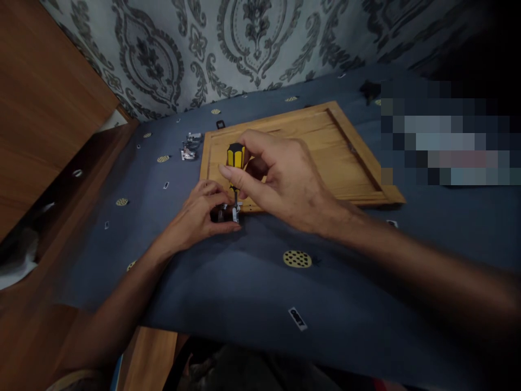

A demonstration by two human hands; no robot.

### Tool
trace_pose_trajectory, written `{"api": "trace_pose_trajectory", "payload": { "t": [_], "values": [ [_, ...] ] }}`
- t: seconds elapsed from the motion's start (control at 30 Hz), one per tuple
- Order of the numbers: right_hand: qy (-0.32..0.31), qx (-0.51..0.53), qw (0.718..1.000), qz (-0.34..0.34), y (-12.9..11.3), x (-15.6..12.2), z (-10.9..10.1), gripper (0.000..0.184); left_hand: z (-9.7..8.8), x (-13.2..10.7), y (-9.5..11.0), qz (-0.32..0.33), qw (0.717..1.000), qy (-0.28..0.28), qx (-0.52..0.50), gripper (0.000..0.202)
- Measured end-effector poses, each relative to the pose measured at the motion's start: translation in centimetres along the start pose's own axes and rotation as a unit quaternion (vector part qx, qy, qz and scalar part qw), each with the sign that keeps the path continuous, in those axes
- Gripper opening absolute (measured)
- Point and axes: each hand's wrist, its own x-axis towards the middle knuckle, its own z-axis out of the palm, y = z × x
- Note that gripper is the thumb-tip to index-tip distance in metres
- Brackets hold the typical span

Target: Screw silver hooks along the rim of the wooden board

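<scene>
A wooden cabinet door (325,141) lies flat on a dark blue patterned cloth (252,282). My right hand (280,179) is closed around a yellow and black screwdriver (235,156), held upright with its tip down at the door's near edge. Just below it, my left hand (199,214) pinches a small metal hinge (232,210) against that near edge. The screwdriver's shaft meets the hinge between my left fingers.
A second metal hinge (190,146) lies on the cloth left of the door. A brown wooden panel (40,103) stands at the left and patterned wallpaper (244,43) runs behind. A blurred patch covers the far right.
</scene>
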Motion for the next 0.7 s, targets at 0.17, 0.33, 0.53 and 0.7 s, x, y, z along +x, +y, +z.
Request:
{"api": "trace_pose_trajectory", "payload": {
  "t": [0.17,0.33,0.53,0.7],
  "values": [
    [-0.012,0.006,1.000,-0.001,0.16,0.34,-0.14,0.040,-0.06,-0.05,0.18,-0.010,1.000,-0.002,0.002,0.040],
    [-0.038,0.009,0.999,0.003,0.12,0.64,-0.36,0.037,0.10,-0.12,-0.07,-0.009,1.000,0.004,0.003,0.042],
    [0.015,-0.051,0.999,-0.001,-0.35,0.11,0.07,0.054,0.53,-0.17,-0.61,0.006,1.000,0.018,-0.004,0.041],
    [0.015,-0.028,0.999,-0.016,-0.35,0.01,0.36,0.046,0.61,-0.16,-0.70,0.014,1.000,0.025,-0.010,0.041]
  ]
}}
